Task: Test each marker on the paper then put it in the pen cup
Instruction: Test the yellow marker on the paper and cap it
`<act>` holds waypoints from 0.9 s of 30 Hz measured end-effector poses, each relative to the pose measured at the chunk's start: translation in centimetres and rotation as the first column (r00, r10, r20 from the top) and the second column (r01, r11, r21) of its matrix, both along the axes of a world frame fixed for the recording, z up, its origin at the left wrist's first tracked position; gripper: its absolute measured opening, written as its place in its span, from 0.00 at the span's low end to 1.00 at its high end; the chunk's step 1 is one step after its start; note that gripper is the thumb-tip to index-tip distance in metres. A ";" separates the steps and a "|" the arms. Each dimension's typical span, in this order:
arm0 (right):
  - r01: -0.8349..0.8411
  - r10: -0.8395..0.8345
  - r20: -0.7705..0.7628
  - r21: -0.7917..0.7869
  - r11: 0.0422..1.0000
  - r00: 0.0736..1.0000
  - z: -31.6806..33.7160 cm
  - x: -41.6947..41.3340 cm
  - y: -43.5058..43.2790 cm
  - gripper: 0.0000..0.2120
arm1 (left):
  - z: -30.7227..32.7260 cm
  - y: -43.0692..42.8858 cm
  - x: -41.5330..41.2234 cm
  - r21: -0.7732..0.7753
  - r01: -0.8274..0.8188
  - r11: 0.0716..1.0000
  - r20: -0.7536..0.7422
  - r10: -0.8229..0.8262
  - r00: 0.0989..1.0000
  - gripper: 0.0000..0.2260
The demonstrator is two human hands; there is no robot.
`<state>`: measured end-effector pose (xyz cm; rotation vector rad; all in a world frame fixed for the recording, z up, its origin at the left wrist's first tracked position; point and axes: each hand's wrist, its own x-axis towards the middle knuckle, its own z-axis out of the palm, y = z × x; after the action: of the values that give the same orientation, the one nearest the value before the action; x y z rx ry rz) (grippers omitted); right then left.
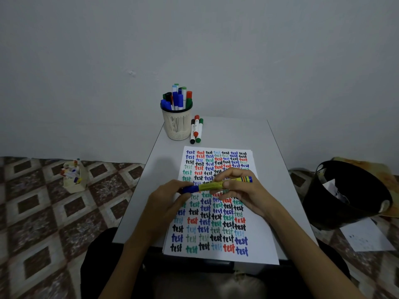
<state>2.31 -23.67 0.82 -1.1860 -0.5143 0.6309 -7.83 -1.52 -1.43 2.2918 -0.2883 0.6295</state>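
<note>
A yellow marker (212, 184) is held level over the paper (259, 253), its blue cap (190, 189) pinched by the left grip (170, 198) and its barrel clasped by the right grip (239, 190), seemingly for capping or uncapping, with the pen cup (177, 127) kept at eleven o'clock.

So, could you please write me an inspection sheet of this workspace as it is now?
Surface: grey table by the wall.
Job's things: paper covered in "test" words; yellow marker held above it; pen cup with markers; three markers lying beside it.
Clutter: nothing seen.
Grippers: left hand pinches the marker's blue cap; right hand grips its barrel.
Cables: nothing seen.
Surroundings: black bin at right, box of markers on floor at left.
</note>
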 end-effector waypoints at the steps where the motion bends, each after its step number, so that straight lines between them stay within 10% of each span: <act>1: 0.006 -0.006 0.014 -0.013 1.000 1.000 0.0 -0.1 0.2 0.07 | 0.1 0.0 0.0 -0.019 0.013 1.000 0.004 -0.013 1.000 0.13; 14: 0.205 -0.131 0.399 -0.148 0.967 0.907 1.1 -0.2 1.7 0.08 | 0.2 0.8 -0.1 -0.198 -0.025 0.980 0.018 0.029 0.999 0.11; 27: 0.255 -0.217 0.237 -0.140 0.957 0.947 2.1 -1.5 3.1 0.04 | 0.9 0.7 -0.6 -0.051 -0.073 0.996 0.197 0.082 0.977 0.11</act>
<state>0.82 -20.53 2.97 -1.4637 -0.5006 0.3420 -8.40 -0.78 -0.56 2.2101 -0.2780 0.8994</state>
